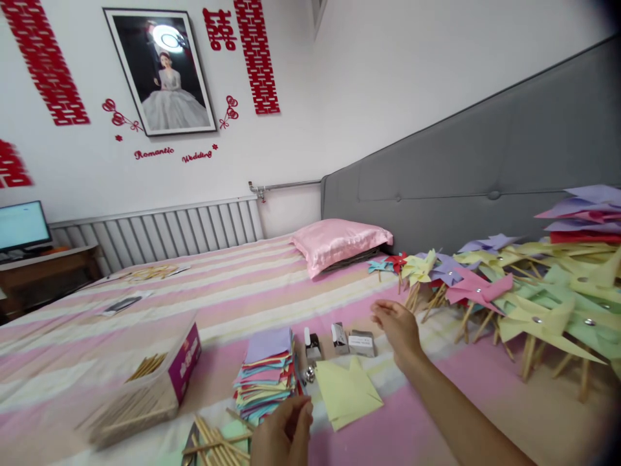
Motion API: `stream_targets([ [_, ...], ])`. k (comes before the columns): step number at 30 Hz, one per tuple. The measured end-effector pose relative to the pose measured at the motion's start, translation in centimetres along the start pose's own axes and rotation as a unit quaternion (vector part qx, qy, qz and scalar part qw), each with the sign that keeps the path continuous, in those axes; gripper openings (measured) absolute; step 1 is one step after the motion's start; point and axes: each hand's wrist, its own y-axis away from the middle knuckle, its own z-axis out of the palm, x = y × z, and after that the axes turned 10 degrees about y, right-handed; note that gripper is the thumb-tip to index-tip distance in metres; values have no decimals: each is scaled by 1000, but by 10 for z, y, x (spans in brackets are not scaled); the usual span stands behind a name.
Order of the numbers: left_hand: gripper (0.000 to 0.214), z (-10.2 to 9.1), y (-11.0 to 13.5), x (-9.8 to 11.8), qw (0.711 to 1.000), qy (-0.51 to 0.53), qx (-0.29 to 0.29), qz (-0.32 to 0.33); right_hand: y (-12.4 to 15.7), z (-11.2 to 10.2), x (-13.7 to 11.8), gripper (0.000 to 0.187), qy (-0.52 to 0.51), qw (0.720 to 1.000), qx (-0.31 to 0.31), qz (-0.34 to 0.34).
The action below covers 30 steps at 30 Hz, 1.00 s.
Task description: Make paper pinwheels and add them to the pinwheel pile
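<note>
My left hand (284, 432) is at the bottom centre, its fingers curled and the thumb close to them; I cannot make out anything in it. Beside it lie thin wooden sticks (218, 445) and a pile of coloured paper squares (266, 375). My right hand (398, 331) is raised over the bed with its fingertips pinched together, and whatever they hold, if anything, is too small to see. Between the hands lies yellow paper (347, 391), cut and partly folded. Small shiny metal pieces (309, 374) sit near an opened little box (313, 346).
Two more small boxes (361, 343) stand behind the yellow paper. A clear plastic tub (140, 404) of sticks is at left. Many paper pinwheels (538, 317) crowd the right side by the grey headboard (436, 168). A pink pillow (339, 243) lies farther back.
</note>
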Motion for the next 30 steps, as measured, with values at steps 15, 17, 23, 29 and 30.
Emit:
stream_targets([
  [15,29,3,7,14,996,-76,-4,-43,50,-15,10,46,199,867,-387,-243],
  [17,28,4,8,18,994,-93,-17,-51,55,-18,8,51,210,839,-420,-275],
  [23,27,4,9,20,994,-94,-15,-51,58,-18,7,64,250,801,-453,-300],
  [29,27,4,9,22,996,-73,-1,-42,59,-18,5,63,275,787,-462,-302],
  [30,27,4,9,23,997,-71,1,-43,59,-18,5,63,282,784,-464,-302],
])
